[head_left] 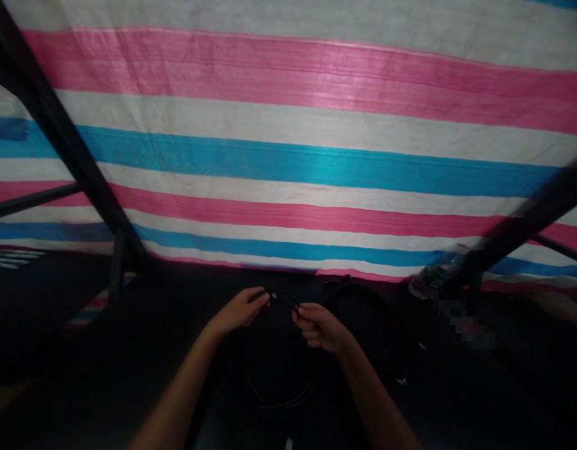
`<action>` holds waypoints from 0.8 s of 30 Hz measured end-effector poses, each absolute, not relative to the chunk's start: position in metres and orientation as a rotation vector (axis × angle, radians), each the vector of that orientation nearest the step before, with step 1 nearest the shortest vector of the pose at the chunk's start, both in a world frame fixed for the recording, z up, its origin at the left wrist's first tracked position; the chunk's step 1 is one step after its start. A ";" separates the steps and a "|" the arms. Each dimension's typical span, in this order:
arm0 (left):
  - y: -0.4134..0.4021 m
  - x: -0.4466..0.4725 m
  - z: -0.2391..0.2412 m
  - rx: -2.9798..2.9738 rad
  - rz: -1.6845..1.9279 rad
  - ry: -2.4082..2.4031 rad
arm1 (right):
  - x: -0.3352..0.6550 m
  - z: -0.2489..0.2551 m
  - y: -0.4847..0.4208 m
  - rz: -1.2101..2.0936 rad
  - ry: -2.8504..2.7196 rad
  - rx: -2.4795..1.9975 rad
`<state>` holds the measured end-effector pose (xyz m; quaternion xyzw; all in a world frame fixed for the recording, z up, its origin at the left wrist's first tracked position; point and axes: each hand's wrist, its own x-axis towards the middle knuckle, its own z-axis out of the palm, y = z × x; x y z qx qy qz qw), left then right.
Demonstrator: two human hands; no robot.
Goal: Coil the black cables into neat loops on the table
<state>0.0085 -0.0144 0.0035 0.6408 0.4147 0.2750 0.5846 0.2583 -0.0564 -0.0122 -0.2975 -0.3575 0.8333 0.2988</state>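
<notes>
A black cable [283, 399] hangs in a loop below my two hands, dark against the dark surface. My left hand [245, 307] pinches it between thumb and fingers, close to a small pale tag [274, 295]. A short way to the right, my right hand [320, 326] is closed on the same cable, its other fingers curled. A short arc of cable bridges the gap between the hands. Beside my right hand lies another coil of black cable [363, 289], its lower part lost in shadow.
A striped plastic sheet [288, 162] hangs in front. Dark metal bars [67, 137] slant at left, and another dark bar [527, 231] at right. A clear plastic bottle [433, 276] leans near the right bar. Small white scraps [401, 380] lie at right. Part of another person's arm [557, 306] shows at far right.
</notes>
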 end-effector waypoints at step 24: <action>-0.021 0.019 0.005 2.165 0.727 1.327 | 0.240 -0.024 -0.057 2.109 -0.885 -0.776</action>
